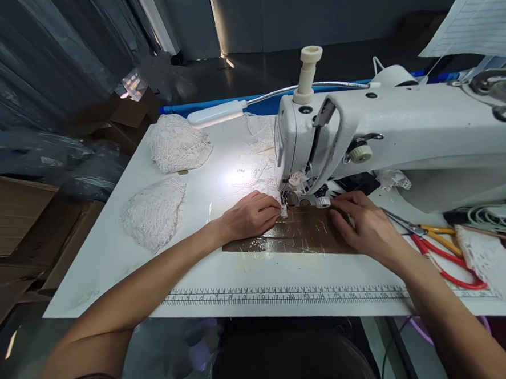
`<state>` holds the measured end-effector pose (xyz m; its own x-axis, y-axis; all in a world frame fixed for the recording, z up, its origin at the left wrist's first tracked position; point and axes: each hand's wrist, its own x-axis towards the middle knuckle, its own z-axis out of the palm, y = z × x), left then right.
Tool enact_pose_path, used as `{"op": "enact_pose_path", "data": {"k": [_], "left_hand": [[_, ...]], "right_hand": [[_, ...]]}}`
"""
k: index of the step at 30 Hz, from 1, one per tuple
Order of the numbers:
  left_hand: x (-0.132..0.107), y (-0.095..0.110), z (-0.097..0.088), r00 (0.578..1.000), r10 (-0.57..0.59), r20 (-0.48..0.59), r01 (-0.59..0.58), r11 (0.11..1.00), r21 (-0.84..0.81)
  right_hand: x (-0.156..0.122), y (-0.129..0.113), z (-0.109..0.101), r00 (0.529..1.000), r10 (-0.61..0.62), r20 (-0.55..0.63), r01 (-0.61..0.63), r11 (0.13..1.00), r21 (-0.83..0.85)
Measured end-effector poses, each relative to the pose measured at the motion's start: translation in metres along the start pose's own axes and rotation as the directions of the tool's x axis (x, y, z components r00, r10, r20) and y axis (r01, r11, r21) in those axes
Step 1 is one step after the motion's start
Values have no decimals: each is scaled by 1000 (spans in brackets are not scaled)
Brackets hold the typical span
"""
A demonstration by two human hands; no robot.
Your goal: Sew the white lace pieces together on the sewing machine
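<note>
A white sewing machine (324,142) stands on the right of the white table (248,269). My left hand (253,215) is bent over the edge of white lace fabric (260,175) just left of the needle area, fingers close together and pressing on it. The lace runs back from there under the lamp's light. On the other side of the presser foot lies my right hand (364,225), with thumb and fingers apart beside a small white knob (323,202); I see nothing between them. Both hands rest around a brown shiny plate (302,232) strewn with thread bits.
Two white lace cups (155,212) lie at the left. A lit lamp (217,114) on a bendy neck hangs above. Red-handled scissors (448,261), a yellow-handled tool (442,238) and more lace (492,261) lie right. A printed ruler (289,294) follows the front edge. Cardboard boxes (15,220) stand left.
</note>
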<state>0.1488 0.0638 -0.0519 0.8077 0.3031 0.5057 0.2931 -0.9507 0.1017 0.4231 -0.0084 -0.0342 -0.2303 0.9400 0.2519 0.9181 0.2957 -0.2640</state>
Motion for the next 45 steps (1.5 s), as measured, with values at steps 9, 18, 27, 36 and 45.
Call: {"op": "enact_pose_path", "data": {"k": [9, 18, 27, 36, 45], "left_hand": [[1, -1, -3, 996, -88, -16, 82, 973, -218], [5, 5, -1, 905, -425, 17, 399, 834, -382], [3, -6, -3, 800, -557, 224, 539, 502, -676], [1, -10, 1, 766, -574, 289, 540, 333, -773], [-1, -13, 5, 776, -568, 276, 542, 375, -752]], "right_hand": [[-5, 30, 4, 995, 27, -97, -44, 984, -173], [-9, -5, 8, 991, 110, -72, -93, 974, 205], [22, -49, 27, 992, 64, 110, -59, 997, -43], [35, -57, 36, 991, 72, 114, -56, 989, -137], [40, -57, 40, 997, -22, 75, 31, 992, -119]]}}
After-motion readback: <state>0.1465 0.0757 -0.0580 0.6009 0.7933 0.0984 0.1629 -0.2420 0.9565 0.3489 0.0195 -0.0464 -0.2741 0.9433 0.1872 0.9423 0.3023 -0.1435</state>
